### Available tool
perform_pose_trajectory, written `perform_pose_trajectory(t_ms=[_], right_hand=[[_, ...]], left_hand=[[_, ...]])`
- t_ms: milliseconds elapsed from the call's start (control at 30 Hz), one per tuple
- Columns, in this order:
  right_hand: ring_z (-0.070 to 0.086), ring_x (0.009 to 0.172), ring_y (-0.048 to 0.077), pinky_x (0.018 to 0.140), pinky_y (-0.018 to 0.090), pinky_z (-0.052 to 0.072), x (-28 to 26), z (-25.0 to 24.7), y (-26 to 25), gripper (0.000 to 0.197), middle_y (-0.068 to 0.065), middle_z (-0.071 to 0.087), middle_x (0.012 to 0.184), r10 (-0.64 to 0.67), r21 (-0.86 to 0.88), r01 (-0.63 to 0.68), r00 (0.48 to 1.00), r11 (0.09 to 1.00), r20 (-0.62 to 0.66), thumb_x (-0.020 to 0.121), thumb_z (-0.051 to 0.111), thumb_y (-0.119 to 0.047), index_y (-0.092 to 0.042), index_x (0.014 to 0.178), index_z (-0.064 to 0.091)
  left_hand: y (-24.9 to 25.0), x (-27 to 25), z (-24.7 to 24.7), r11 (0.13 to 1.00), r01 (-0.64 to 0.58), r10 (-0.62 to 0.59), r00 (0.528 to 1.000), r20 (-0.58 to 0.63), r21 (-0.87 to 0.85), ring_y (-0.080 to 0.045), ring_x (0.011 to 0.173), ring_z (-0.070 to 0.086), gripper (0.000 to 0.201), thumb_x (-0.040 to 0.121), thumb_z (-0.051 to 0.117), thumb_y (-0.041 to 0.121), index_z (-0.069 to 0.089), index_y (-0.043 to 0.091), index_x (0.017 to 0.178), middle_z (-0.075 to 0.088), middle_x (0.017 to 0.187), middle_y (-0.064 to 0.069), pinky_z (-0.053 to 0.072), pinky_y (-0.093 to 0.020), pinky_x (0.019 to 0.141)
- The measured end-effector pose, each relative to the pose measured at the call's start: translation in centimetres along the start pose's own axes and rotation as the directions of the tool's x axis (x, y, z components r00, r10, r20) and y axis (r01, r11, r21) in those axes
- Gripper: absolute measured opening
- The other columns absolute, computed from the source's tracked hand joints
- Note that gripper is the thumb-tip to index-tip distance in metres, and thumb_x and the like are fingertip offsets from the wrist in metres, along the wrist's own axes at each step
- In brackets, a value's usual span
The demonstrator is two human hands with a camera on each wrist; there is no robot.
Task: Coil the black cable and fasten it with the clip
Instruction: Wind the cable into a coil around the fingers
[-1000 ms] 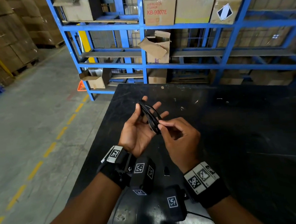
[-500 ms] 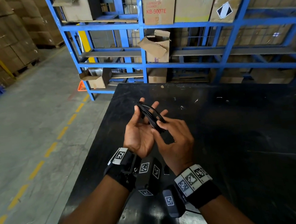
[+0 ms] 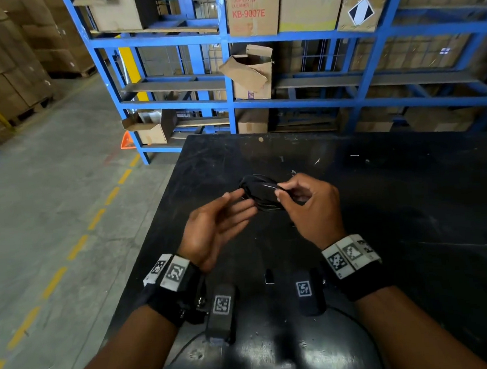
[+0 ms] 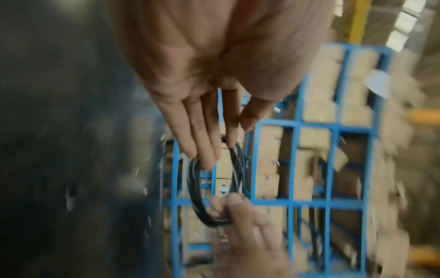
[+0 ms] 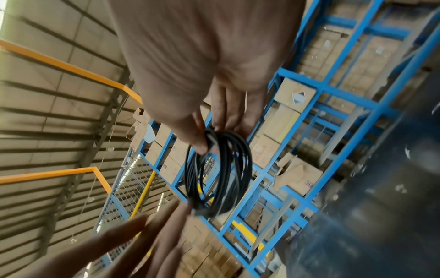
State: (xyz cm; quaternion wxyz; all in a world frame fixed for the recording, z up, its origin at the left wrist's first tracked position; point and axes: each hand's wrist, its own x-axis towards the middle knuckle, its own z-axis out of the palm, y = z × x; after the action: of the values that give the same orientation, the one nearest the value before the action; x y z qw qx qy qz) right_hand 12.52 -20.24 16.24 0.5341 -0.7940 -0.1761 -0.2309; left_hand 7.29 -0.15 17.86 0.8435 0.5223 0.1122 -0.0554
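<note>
With our right hand (image 3: pixel 309 206) pinching the coiled black cable (image 3: pixel 261 196) above the table (image 3: pixel 408 202) and our left hand (image 3: pixel 216 226) flat-fingered beside it, loops may spring loose.

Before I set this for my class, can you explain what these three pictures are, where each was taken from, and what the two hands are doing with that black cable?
There is no machine here: a person wears one camera on the head and one on each wrist, on black bands with square printed markers. The head view looks down at both hands over a black worktable, with blue metal shelving holding cardboard boxes behind. The right hand pinches a coiled black cable, lifted above the table. The left hand is flat, its straight fingers touching the coil. The left wrist view looks along those fingers at the loop; the right wrist view shows the coil hanging from the pinch. Both are blurred. I cannot make out a clip.
</note>
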Motion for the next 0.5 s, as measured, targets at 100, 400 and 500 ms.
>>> perform_pose_trajectory(t_ms=[100,400,500], right_hand=[[0.078,0.074,0.018,0.073,0.045,0.065,0.3,-1.9,0.5,0.005,0.005,0.079,0.081,0.068,0.051,-0.082,0.972,0.995,0.224,0.084,0.08,-0.005,-0.007,0.084,0.076],[0.076,0.07,0.02,0.068,0.039,0.063,-0.3,-2.3,0.4,0.006,0.007,0.076,0.079,0.065,0.122,-0.132,0.896,0.984,0.44,0.084,0.081,-0.005,-0.005,0.087,0.075],[0.073,0.067,0.011,0.066,0.025,0.058,-1.0,-1.9,0.6,0.009,0.008,0.078,0.083,0.118,0.23,-0.21,0.926,0.95,0.359,0.083,0.081,0.0,-0.001,0.091,0.078]], left_hand=[[-0.1,0.5,-1.3,0.829,-0.342,0.412,0.909,-0.069,0.442,-0.013,0.106,0.075,0.022,0.101,0.061,0.018,0.077,0.011,0.115,0.079,0.114,-0.008,0.055,-0.031,0.094],[-1.9,2.4,0.5,0.705,-0.37,0.147,0.911,0.386,0.605,-0.022,0.054,0.063,0.026,0.105,0.056,0.022,0.071,0.007,0.121,0.071,0.077,-0.014,0.051,-0.024,0.053],[-2.8,2.6,0.7,0.791,-0.32,0.193,0.939,0.284,0.521,-0.006,0.045,0.041,0.023,0.104,0.057,0.015,0.07,-0.004,0.108,0.055,0.058,-0.001,0.034,-0.018,0.046]])
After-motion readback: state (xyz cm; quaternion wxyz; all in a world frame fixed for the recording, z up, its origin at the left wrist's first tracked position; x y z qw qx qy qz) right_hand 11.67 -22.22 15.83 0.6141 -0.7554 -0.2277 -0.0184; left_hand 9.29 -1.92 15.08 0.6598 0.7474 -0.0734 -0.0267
